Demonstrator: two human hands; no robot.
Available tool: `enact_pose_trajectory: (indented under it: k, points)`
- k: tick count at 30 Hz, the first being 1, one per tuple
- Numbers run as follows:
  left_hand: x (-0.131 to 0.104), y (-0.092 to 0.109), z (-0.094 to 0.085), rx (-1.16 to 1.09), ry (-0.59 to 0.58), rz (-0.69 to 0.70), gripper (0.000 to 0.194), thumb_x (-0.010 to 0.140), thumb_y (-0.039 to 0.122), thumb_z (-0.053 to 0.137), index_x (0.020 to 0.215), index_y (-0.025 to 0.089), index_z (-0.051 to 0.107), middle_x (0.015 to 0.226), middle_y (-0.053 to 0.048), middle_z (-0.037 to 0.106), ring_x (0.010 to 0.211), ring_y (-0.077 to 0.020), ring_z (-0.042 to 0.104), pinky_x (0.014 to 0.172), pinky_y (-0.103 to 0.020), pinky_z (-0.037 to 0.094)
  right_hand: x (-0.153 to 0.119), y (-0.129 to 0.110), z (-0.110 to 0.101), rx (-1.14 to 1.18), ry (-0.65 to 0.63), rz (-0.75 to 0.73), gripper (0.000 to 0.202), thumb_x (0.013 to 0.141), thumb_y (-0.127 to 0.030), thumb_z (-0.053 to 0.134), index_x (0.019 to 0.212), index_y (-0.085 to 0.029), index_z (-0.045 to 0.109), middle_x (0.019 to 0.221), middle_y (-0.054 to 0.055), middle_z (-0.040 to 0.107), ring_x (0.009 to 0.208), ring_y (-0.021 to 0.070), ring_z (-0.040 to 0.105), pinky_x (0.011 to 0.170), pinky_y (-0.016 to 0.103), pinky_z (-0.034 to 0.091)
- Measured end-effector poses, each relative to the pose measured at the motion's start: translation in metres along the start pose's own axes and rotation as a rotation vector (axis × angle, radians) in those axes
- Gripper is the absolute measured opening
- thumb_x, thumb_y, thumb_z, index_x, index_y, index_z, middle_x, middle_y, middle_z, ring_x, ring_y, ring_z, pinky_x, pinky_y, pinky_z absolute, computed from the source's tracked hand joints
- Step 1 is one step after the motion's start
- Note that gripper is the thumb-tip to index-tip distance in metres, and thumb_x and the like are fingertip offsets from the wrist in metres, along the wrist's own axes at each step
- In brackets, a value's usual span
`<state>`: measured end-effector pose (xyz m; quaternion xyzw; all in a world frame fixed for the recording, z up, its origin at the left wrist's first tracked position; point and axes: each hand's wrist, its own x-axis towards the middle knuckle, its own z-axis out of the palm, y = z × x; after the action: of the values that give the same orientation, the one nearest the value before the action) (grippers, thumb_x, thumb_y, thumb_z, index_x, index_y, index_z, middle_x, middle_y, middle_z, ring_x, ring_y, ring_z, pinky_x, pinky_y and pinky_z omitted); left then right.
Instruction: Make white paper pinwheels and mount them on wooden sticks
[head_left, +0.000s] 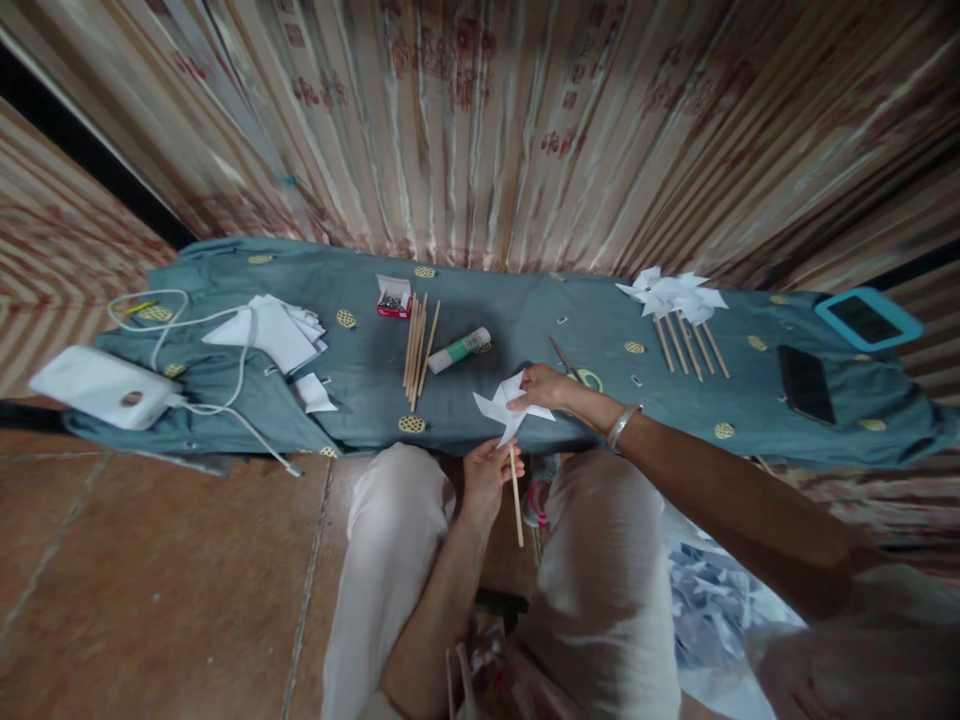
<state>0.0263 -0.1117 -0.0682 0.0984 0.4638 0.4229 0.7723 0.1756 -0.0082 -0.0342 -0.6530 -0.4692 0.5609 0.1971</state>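
Note:
A white paper pinwheel (498,408) on a wooden stick (516,500) is held over the near edge of the cloth-covered table. My left hand (487,470) grips the stick just below the paper, with the stick's lower end hanging down between my knees. From the right, my right hand (536,388) pinches the paper near its centre. Just beyond the hands lie a green and white glue stick (459,350) and scissors (585,378) with pale green handles. Several loose wooden sticks (415,350) lie left of the glue.
A small red box (394,297) holds metal pins. White paper pieces (270,332), a white power bank (105,388) and its cable are at left. Finished pinwheels (675,295), a black phone (805,384) and a blue-framed tablet (868,318) lie right. Scraps (720,610) fill a bag below.

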Motion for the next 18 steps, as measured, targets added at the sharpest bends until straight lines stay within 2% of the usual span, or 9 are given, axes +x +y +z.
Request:
enact_pose_trajectory:
  k: [5, 10, 14, 18]
  points:
    - [-0.009, 0.003, 0.004, -0.029, -0.025, 0.005, 0.035, 0.049, 0.030, 0.088, 0.070, 0.010, 0.068, 0.056, 0.000, 0.062, 0.046, -0.0072, 0.054, 0.051, -0.021, 0.044, -0.014, -0.008, 0.001, 0.066, -0.024, -0.035, 0.026, 0.042, -0.019, 0.089, 0.060, -0.015, 0.070, 0.060, 0.000, 0.070, 0.068, 0.0193, 0.066, 0.066, 0.027, 0.052]
    - [-0.016, 0.013, 0.015, -0.054, -0.062, 0.024, 0.030, 0.050, 0.025, 0.085, 0.069, 0.009, 0.068, 0.054, 0.001, 0.061, 0.044, -0.0054, 0.051, 0.049, -0.019, 0.042, -0.035, -0.015, -0.001, 0.177, -0.029, -0.083, 0.034, 0.048, -0.034, 0.088, 0.072, -0.015, 0.072, 0.071, 0.002, 0.073, 0.068, 0.0167, 0.066, 0.068, 0.028, 0.053]
    - [-0.017, 0.026, 0.029, -0.057, -0.086, 0.046, 0.026, 0.053, 0.021, 0.084, 0.067, 0.009, 0.066, 0.053, 0.002, 0.059, 0.042, -0.0042, 0.050, 0.047, -0.018, 0.040, -0.044, -0.020, -0.011, 0.292, 0.034, -0.131, 0.043, 0.059, -0.052, 0.081, 0.081, -0.016, 0.071, 0.080, 0.005, 0.074, 0.071, 0.0167, 0.067, 0.070, 0.028, 0.054]
    - [-0.009, 0.046, 0.050, -0.053, -0.123, 0.080, 0.022, 0.058, 0.021, 0.082, 0.070, 0.010, 0.068, 0.058, 0.001, 0.062, 0.047, -0.0056, 0.054, 0.051, -0.018, 0.044, -0.043, -0.021, -0.026, 0.456, 0.172, -0.214, 0.053, 0.074, -0.071, 0.058, 0.088, -0.021, 0.068, 0.094, 0.007, 0.074, 0.090, 0.0193, 0.069, 0.080, 0.028, 0.055]
